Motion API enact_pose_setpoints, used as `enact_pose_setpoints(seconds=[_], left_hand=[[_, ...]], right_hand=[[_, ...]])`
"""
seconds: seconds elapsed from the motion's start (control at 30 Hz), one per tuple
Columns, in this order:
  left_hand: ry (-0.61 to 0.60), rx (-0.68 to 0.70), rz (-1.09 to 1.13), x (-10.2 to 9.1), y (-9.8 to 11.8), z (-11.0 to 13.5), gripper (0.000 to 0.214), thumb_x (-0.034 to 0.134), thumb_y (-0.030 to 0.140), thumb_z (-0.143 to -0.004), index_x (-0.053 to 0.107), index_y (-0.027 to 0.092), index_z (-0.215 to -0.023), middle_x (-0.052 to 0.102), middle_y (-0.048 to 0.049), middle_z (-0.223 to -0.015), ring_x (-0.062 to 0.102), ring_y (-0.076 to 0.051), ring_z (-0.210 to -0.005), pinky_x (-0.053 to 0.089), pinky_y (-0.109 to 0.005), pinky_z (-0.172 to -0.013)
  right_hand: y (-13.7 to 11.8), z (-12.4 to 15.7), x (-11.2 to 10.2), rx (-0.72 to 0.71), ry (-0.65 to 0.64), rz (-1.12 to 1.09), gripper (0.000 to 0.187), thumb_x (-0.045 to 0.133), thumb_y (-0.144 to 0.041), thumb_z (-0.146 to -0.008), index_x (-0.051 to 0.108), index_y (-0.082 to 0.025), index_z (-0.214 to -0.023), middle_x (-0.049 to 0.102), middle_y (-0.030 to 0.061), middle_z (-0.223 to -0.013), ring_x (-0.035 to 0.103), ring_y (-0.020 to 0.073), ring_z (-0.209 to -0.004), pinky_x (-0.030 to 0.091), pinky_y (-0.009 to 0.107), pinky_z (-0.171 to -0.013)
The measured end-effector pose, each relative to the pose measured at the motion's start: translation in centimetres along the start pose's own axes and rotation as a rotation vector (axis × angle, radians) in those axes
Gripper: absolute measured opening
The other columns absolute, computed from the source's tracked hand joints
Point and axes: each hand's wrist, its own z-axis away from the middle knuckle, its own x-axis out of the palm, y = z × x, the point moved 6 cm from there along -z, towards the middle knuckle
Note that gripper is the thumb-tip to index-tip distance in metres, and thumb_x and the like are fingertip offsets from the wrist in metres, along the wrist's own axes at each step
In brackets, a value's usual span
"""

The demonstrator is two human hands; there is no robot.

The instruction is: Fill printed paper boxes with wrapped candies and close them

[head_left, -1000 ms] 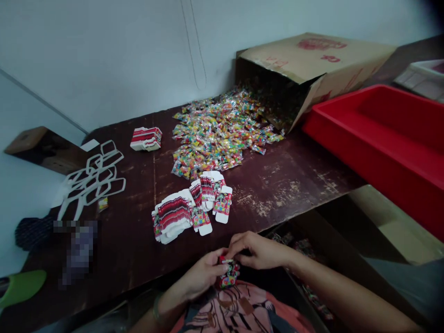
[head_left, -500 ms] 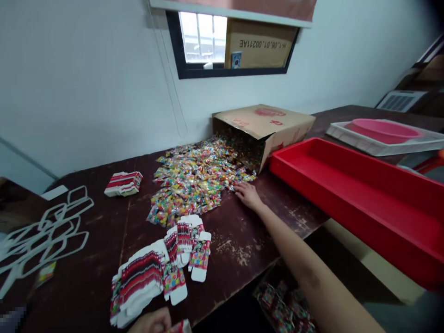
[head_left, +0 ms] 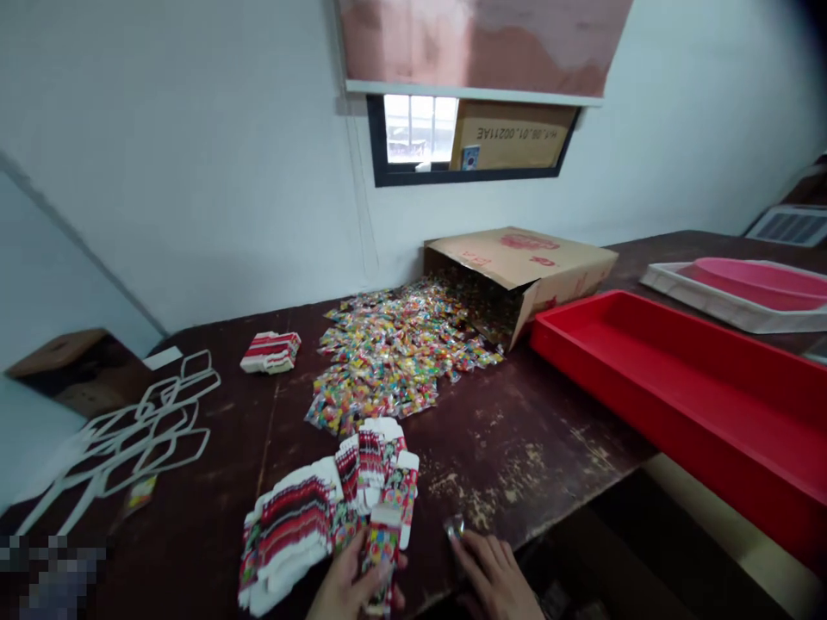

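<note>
My left hand [head_left: 344, 585] grips a small printed candy box [head_left: 383, 542] near the table's front edge, its white end flap up. To the right, my right hand [head_left: 496, 575] pinches a small clear candy packet [head_left: 455, 525] between its fingertips. Beside and behind my left hand lie fanned stacks of flattened candy boxes [head_left: 294, 512], red and white. Farther back, a heap of colourful wrapped candy packets [head_left: 381, 353] spreads out of a cardboard carton [head_left: 556, 257] lying on its side.
A long red tray [head_left: 672, 379] stands at the right, overhanging the front edge. Behind it a pink basin [head_left: 762, 280] rests in a white tray [head_left: 685, 297]. On the left lie another box stack [head_left: 270, 351], white looped strips [head_left: 148, 430] and a brown box [head_left: 83, 370].
My right hand has drawn back from the edge of the candy heap toward the front edge, holding a packet. My left hand has risen into view with the box. The camera view has shifted.
</note>
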Motion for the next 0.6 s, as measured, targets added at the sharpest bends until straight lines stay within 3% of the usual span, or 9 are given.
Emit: enact_pose_setpoints(seconds=[0.07, 0.13, 0.2, 0.27, 0.33, 0.43, 0.53, 0.6], left_hand=[[-0.012, -0.006, 0.013, 1.0, 0.4, 0.5, 0.082, 0.076, 0.041, -0.069, 0.034, 0.024, -0.136, 0.065, -0.0097, -0.101, 0.065, -0.02, -0.071, 0.048, -0.024, -0.046], [-0.05, -0.011, -0.003, 2.0, 0.8, 1.1, 0.084, 0.074, 0.031, -0.07, 0.029, 0.022, -0.14, 0.064, -0.0087, -0.098, 0.064, -0.019, -0.075, 0.052, -0.026, -0.052], [-0.068, -0.001, -0.044, 2.7, 1.0, 1.6, 0.079, 0.07, 0.025, -0.07, 0.032, 0.019, -0.139, 0.063, -0.0095, -0.102, 0.063, -0.018, -0.076, 0.053, -0.027, -0.056], [-0.102, 0.02, -0.091, 3.3, 1.1, 2.1, 0.071, 0.068, 0.022, -0.071, 0.04, 0.018, -0.135, 0.061, -0.0104, -0.107, 0.063, -0.018, -0.079, 0.053, -0.027, -0.058], [-0.162, 0.039, -0.124, 3.7, 1.1, 2.7, 0.063, 0.068, 0.02, -0.071, 0.047, 0.017, -0.13, 0.062, -0.0101, -0.106, 0.063, -0.018, -0.08, 0.052, -0.025, -0.057], [-0.221, 0.051, -0.132, 3.8, 1.1, 3.3, 0.059, 0.068, 0.019, -0.071, 0.049, 0.017, -0.127, 0.063, -0.0089, -0.1, 0.063, -0.019, -0.081, 0.051, -0.025, -0.058], [-0.238, 0.034, -0.108, 3.9, 1.0, 3.5, 0.06, 0.067, 0.021, -0.073, 0.046, 0.017, -0.129, 0.063, -0.0083, -0.098, 0.063, -0.019, -0.08, 0.052, -0.026, -0.058], [-0.227, 0.028, -0.082, 4.1, 0.8, 3.5, 0.063, 0.067, 0.022, -0.073, 0.044, 0.017, -0.131, 0.062, -0.0078, -0.097, 0.062, -0.018, -0.078, 0.052, -0.026, -0.058]], right_hand=[[-1.3, -1.3, -1.7, 0.085, -0.065, -0.213, 0.035, 0.045, -0.019, -0.092, 0.059, -0.028, -0.122, 0.068, 0.0078, -0.105, 0.063, 0.0223, -0.09, 0.049, 0.033, -0.08], [-2.5, -3.5, -3.2, 0.21, -0.139, -0.496, 0.024, 0.043, -0.021, -0.095, 0.064, -0.025, -0.104, 0.066, 0.0057, -0.097, 0.062, 0.0184, -0.088, 0.049, 0.028, -0.078], [-3.2, -6.1, -4.5, 0.336, -0.154, -0.726, 0.019, 0.047, -0.029, -0.095, 0.064, -0.02, -0.091, 0.066, 0.0039, -0.088, 0.061, 0.0166, -0.082, 0.048, 0.026, -0.074], [-3.4, -8.5, -5.4, 0.393, -0.151, -0.855, 0.02, 0.051, -0.034, -0.093, 0.063, -0.019, -0.089, 0.065, 0.0034, -0.086, 0.06, 0.0164, -0.08, 0.047, 0.026, -0.074], [-3.2, -10.6, -6.0, 0.37, -0.151, -0.833, 0.018, 0.054, -0.034, -0.091, 0.064, -0.018, -0.091, 0.066, 0.0038, -0.087, 0.059, 0.0166, -0.08, 0.046, 0.027, -0.075], [-3.1, -12.5, -6.6, 0.25, -0.151, -0.625, 0.012, 0.058, -0.029, -0.089, 0.066, -0.02, -0.088, 0.066, 0.0036, -0.084, 0.055, 0.0175, -0.082, 0.041, 0.032, -0.081], [-4.0, -12.7, -6.5, 0.148, -0.146, -0.514, 0.008, 0.061, -0.027, -0.088, 0.067, -0.022, -0.087, 0.065, 0.0028, -0.082, 0.052, 0.019, -0.086, 0.035, 0.037, -0.088], [-4.5, -12.3, -6.0, 0.174, -0.104, -0.528, 0.012, 0.06, -0.031, -0.088, 0.069, -0.023, -0.086, 0.065, 0.0042, -0.091, 0.051, 0.0205, -0.094, 0.034, 0.039, -0.091]])
